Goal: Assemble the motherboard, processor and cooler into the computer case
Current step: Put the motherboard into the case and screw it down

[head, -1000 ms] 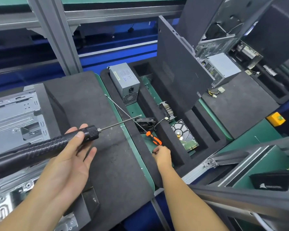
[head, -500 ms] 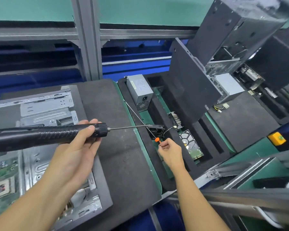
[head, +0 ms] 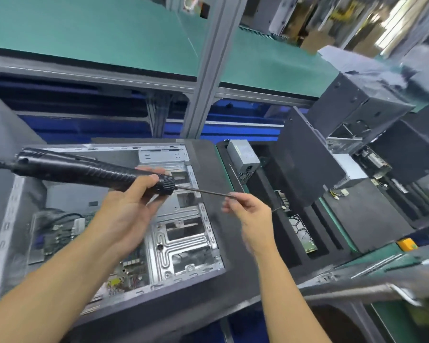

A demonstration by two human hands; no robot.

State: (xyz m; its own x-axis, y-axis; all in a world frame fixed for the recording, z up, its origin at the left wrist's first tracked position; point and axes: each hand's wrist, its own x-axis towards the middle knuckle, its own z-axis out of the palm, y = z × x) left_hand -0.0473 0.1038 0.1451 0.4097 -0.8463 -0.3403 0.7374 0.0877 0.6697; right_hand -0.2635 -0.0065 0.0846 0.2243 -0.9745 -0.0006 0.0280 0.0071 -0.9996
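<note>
Screwdriver [head: 79,170]: a black powered one, held nearly level above the case, with its thin bit [head: 203,191] pointing right.
Left hand [head: 126,206]: we see fingers and thumb wrapped round the front end of the tool, just behind the collar.
Right hand [head: 252,214]: curled fingers meet the tip of the bit; blur keeps us from telling whether they pinch it.
Case [head: 183,246]: lies open on its side on the black foam mat [head: 235,273], below both hands.
Motherboard [head: 129,264]: we find it inside the case, at the lower left, partly hidden by the left forearm.
Foam slots: a grey power supply [head: 243,154] and a bare hard drive [head: 305,233] sit to the right of the case.
</note>
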